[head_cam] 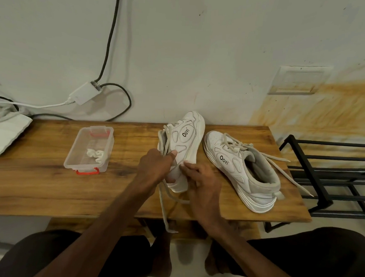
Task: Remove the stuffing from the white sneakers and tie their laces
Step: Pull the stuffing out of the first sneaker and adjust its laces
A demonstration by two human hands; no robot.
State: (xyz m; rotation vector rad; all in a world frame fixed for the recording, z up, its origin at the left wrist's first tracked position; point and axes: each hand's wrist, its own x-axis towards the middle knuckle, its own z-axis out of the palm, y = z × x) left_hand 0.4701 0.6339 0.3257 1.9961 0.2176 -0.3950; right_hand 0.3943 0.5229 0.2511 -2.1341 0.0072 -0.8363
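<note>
My left grip [155,168] is curled round the collar of the tipped sneaker [188,138] midway along the worktop [50,185], the right grip [202,181] resting slack-fingered on its heel. I judge the lace [166,211] dangling over the front edge could snag and drag the sneaker off

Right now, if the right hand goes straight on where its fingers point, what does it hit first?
The tipped sneaker that the left hand grips; fingertips of the right hand seem to touch its sole edge, though depth is unclear.
</note>
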